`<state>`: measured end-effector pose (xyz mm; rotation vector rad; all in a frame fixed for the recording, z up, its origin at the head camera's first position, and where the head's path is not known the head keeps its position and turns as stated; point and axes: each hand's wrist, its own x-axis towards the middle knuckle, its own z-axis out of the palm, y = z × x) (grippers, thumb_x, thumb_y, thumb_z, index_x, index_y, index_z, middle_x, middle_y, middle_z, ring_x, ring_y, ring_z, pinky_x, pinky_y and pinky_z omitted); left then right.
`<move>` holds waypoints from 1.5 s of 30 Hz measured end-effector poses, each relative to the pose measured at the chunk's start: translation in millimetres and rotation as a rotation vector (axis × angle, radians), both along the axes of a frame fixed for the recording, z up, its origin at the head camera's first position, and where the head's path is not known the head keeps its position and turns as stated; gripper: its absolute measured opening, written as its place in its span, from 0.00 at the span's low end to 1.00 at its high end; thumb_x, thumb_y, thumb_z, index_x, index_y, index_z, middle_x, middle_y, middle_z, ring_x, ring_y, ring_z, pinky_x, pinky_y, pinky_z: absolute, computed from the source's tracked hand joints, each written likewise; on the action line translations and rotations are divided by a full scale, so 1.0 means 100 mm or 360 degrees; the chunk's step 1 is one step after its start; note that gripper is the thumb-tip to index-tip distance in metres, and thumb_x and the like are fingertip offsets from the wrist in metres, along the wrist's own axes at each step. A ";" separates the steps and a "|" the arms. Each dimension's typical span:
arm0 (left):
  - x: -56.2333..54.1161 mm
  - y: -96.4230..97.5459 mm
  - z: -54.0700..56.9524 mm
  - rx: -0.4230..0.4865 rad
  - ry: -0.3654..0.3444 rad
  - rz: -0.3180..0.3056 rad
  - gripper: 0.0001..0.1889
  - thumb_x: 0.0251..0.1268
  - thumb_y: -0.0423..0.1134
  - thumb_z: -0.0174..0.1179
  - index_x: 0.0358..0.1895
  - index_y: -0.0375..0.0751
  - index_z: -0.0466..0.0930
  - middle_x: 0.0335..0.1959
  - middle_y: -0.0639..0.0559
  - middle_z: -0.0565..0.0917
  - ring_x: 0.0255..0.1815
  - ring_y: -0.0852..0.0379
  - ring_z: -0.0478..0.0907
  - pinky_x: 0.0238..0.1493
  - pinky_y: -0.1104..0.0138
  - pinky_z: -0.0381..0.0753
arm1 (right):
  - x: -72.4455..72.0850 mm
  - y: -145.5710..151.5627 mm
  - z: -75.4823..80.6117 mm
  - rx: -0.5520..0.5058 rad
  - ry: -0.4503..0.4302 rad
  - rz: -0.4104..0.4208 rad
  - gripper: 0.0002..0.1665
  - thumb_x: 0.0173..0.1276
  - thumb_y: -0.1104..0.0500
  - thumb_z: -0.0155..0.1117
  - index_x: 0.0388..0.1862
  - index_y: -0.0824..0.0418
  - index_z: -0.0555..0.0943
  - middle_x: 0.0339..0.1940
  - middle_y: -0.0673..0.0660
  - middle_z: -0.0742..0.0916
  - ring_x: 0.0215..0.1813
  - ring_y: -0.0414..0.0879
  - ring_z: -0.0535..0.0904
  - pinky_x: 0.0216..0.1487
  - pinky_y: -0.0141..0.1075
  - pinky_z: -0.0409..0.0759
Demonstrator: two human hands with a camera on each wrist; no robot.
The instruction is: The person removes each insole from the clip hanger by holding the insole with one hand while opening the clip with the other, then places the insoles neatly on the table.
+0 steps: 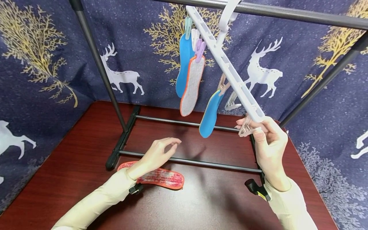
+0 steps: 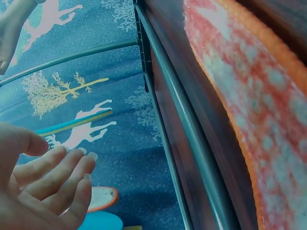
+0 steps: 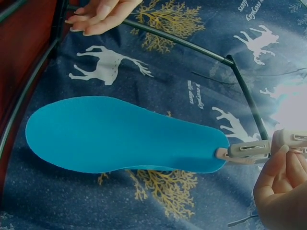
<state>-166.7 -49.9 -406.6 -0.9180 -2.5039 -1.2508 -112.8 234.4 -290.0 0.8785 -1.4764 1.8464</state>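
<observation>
My right hand [image 1: 271, 150] pinches a pale pink clothespin [image 1: 247, 127] at the near end of a white clip hanger [image 1: 230, 68]. A blue insole [image 1: 211, 116] hangs from another pinkish clothespin [image 1: 222, 85]; in the right wrist view its broad blue face [image 3: 120, 136] shows beside that hand. Farther along, a second blue insole [image 1: 183, 70] hangs from a green clothespin [image 1: 188, 28], and a grey insole with orange edging [image 1: 193, 91] from a purple one [image 1: 200, 49]. My left hand [image 1: 157, 155], fingers relaxed, holds nothing above a red-and-white insole [image 1: 165, 178] on the table.
The hanger hooks over the top bar [image 1: 276, 11] of a black rack, whose lower rails [image 1: 189, 162] cross the reddish-brown table [image 1: 201, 198]. A dark cloth [image 1: 161, 41] with deer and trees stands behind. A black rack foot [image 1: 253, 186] lies by the right sleeve.
</observation>
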 end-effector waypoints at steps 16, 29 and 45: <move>-0.03 0.10 0.07 0.0038 0.0016 0.0017 0.17 0.71 0.39 0.55 0.60 0.47 0.76 0.40 0.58 0.88 0.42 0.55 0.83 0.48 0.56 0.78 | -0.02 -0.02 -0.01 -0.0024 0.0003 0.0015 0.17 0.69 0.61 0.61 0.43 0.79 0.76 0.36 0.65 0.88 0.38 0.51 0.86 0.39 0.32 0.84; -0.12 0.26 0.12 0.0173 0.0073 -0.0022 0.15 0.69 0.33 0.55 0.56 0.38 0.79 0.48 0.46 0.86 0.45 0.56 0.83 0.46 0.65 0.83 | -0.03 -0.03 -0.02 -0.0035 -0.0007 0.0017 0.17 0.69 0.62 0.61 0.44 0.79 0.76 0.36 0.65 0.88 0.38 0.50 0.86 0.39 0.31 0.84; -0.23 0.33 0.14 0.0247 0.0068 -0.0083 0.15 0.68 0.37 0.58 0.55 0.37 0.79 0.50 0.45 0.85 0.48 0.52 0.84 0.51 0.63 0.82 | -0.05 -0.03 -0.03 -0.0044 0.0009 0.0018 0.19 0.69 0.61 0.62 0.44 0.80 0.77 0.36 0.65 0.88 0.38 0.51 0.86 0.39 0.32 0.84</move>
